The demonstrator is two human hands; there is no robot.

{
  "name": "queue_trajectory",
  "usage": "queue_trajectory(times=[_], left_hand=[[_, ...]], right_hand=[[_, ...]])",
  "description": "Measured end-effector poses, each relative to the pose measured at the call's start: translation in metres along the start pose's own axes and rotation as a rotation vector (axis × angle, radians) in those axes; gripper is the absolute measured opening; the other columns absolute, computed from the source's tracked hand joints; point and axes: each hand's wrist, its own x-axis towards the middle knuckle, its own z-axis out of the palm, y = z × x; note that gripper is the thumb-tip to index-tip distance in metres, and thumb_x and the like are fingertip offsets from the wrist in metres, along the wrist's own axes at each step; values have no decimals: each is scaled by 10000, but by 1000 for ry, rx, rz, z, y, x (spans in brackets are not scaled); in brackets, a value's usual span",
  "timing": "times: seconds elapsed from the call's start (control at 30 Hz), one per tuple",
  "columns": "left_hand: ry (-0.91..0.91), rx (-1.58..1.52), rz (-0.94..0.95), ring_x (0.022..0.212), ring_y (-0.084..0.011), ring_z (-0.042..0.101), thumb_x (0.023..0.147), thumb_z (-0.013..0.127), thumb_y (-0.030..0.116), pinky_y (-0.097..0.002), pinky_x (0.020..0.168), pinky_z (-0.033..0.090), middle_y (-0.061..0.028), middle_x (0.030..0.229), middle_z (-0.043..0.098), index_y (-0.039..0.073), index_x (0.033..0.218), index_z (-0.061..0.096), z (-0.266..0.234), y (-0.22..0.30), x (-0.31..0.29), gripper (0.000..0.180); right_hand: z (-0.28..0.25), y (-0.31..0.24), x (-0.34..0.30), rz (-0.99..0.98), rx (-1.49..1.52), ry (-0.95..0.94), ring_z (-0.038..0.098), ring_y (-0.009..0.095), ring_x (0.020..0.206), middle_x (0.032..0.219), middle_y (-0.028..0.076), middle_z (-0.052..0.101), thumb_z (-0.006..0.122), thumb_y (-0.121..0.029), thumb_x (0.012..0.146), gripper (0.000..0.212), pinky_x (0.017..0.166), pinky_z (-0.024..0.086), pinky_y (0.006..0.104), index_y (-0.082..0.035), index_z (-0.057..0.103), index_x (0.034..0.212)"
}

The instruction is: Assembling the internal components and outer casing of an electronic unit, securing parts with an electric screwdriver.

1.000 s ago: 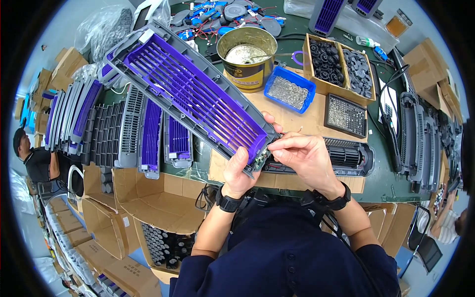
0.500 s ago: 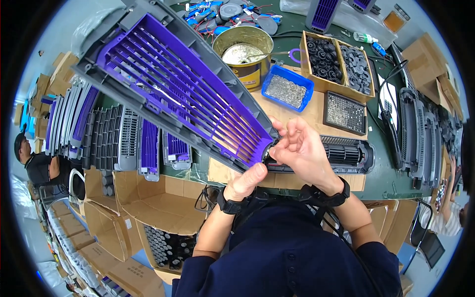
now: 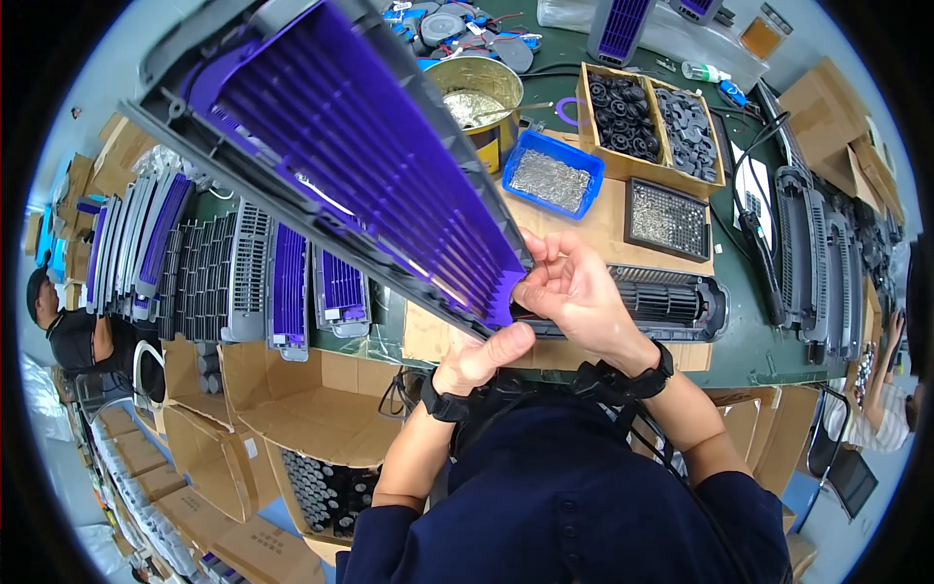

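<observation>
A long tower-fan housing, grey with a purple slatted grille inside, is held up at a slant over the table's left half. My left hand grips its near, narrow end from below, thumb along the edge. At that same end my right hand is closed, thumb and forefinger pinched against the inside of the housing; whatever sits between them is hidden. Just behind my right hand, a second grey housing with a black fan drum lies on a cardboard sheet.
A blue tray of small metal parts, a dark tray of screws and a divided box of black and grey parts stand beyond. A large tin is behind the housing. More housings stand left; an electric screwdriver lies right.
The housing has tilted, its far end coming up and nearer my head. My right thumb and forefinger have pressed in against its near end. My left hand keeps its grip.
</observation>
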Motion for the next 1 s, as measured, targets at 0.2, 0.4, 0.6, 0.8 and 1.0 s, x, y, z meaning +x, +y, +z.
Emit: queue_trajectory(times=[0.2,0.4,0.6,0.8,1.0], left_hand=[[72,-41,-53,1234,-299,470,771,747,452,-441,1029,428,-172,1282,477,55,1397,352,-3,4,-1,839],[107,-361,14,1212,-322,522,862,656,393,-445,1005,461,-238,1313,489,48,1440,301,-7,11,5,762],[141,-403,-83,1242,-364,497,886,575,437,-489,1044,419,-264,1309,499,12,1446,274,-3,18,4,765],[73,-381,-58,1199,-362,539,853,649,335,-477,1040,429,-257,1297,518,-17,1442,267,-10,15,7,785],[80,-175,-178,1188,-358,529,815,638,440,-456,1009,443,-246,1281,521,99,1503,217,-16,19,0,875]], right_hand=[[-9,-5,-1,18,-105,-47,645,98,789,920,90,663,697,34,825,331,728,547,245,-64,423,982],[-13,-35,-6,51,-349,-92,652,108,828,907,75,661,735,-31,830,260,747,544,240,-17,524,981],[-11,-38,-4,135,-321,-242,652,118,842,962,94,668,714,-34,834,352,767,547,244,53,581,1148],[-16,-33,0,190,-191,-273,627,76,849,980,67,666,698,23,829,305,762,538,232,60,601,1115],[-22,-27,5,205,-178,-351,641,100,929,1057,83,672,688,57,836,347,827,544,248,56,594,1171]])
